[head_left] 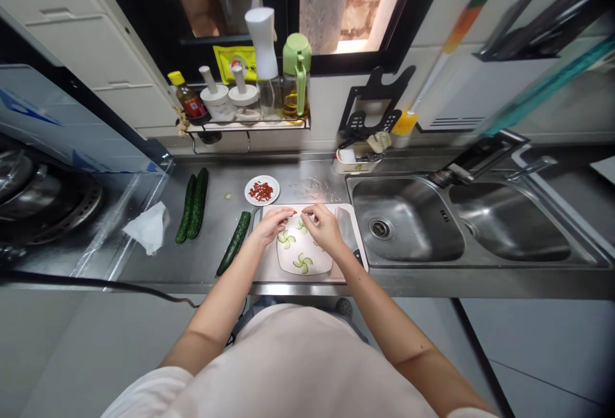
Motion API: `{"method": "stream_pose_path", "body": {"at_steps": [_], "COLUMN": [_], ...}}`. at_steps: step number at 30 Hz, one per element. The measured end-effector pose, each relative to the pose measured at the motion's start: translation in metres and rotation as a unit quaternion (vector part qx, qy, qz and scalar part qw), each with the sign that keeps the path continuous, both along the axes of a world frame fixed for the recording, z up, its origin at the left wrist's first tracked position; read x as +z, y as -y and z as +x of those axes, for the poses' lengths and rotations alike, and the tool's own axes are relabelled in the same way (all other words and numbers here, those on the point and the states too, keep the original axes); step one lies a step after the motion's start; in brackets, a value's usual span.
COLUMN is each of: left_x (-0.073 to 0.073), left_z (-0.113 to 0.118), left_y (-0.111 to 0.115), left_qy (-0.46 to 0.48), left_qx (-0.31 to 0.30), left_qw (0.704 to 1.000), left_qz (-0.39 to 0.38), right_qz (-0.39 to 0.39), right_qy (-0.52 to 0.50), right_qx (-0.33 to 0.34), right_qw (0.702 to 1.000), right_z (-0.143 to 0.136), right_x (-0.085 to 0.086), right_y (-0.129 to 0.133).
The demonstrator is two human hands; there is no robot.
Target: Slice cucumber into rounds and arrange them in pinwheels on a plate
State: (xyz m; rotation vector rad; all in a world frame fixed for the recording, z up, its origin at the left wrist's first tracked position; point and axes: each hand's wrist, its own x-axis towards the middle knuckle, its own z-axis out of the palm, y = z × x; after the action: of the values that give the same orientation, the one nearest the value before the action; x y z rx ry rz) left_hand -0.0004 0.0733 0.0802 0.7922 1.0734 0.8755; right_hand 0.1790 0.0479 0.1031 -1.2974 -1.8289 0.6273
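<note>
Shirt [288,367] nearest, left hand [273,225] and right hand [323,226] over plate [292,259].

Light is moderate and fairly even over the steel table [158,271], with its brightest patch in the window [379,2], where a pale strip is washed out. Soft glare streaks the metal behind the white dish [262,191], and the sink basins [408,219] carry smooth highlights (the dull steel scatters them). Shadows are faint; the lower corners look dimmer. The middle is reasonably sharp, though the hands [298,226] lack fine detail. Towards the edges things stretch and smear, most plainly the teal object [552,88] at upper right, and the right corners darken to black.
</note>
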Motion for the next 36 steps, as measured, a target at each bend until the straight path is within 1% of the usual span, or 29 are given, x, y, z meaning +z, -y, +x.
{"method": "stream_pose_path", "body": {"at_steps": [7, 16, 19, 22, 24, 25, 28, 30, 33, 36], "left_x": [0.000, -0.008, -0.012, -0.023, -0.033, -0.038, -0.051, -0.056, -0.057, -0.057], "left_z": [0.005, 0.006, 0.007, 0.008, 0.008, 0.008, 0.009, 0.012, 0.019, 0.026], "left_y": [-0.001, -0.002, -0.003, -0.005, -0.006, -0.006, -0.003, -0.001, 0.000, -0.001], "left_qy": [0.025, 0.009, -0.024, -0.111, -0.193, -0.243, -0.395, -0.471, -0.538, -0.567], "left_qx": [-0.015, -0.016, -0.020, -0.001, 0.021, 0.023, -0.005, -0.029, -0.061, -0.081], "left_qw": [1.000, 1.000, 0.999, 0.993, 0.976, 0.962, 0.904, 0.865, 0.823, 0.803], "left_qz": [-0.008, -0.015, -0.007, 0.041, 0.099, 0.124, 0.162, 0.171, 0.171, 0.162], "right_qz": [-0.003, 0.005, -0.002, -0.008, -0.019, -0.027, -0.051, -0.061, -0.068, -0.074], "right_qy": [0.039, 0.060, 0.072, 0.085, 0.111, 0.131, 0.188, 0.218, 0.249, 0.265], "right_qx": [0.017, 0.044, 0.041, 0.028, 0.023, 0.021, 0.023, 0.024, 0.027, 0.032], "right_qw": [0.999, 0.997, 0.997, 0.996, 0.993, 0.991, 0.981, 0.974, 0.966, 0.961], "right_z": [-0.002, 0.001, 0.003, 0.010, 0.016, 0.019, 0.023, 0.022, 0.017, 0.012], "right_x": [-0.004, -0.008, -0.011, -0.024, -0.037, -0.045, -0.066, -0.076, -0.083, -0.085], "right_y": [-0.009, -0.013, -0.015, -0.019, -0.020, -0.021, -0.020, -0.018, -0.017, -0.019]}}
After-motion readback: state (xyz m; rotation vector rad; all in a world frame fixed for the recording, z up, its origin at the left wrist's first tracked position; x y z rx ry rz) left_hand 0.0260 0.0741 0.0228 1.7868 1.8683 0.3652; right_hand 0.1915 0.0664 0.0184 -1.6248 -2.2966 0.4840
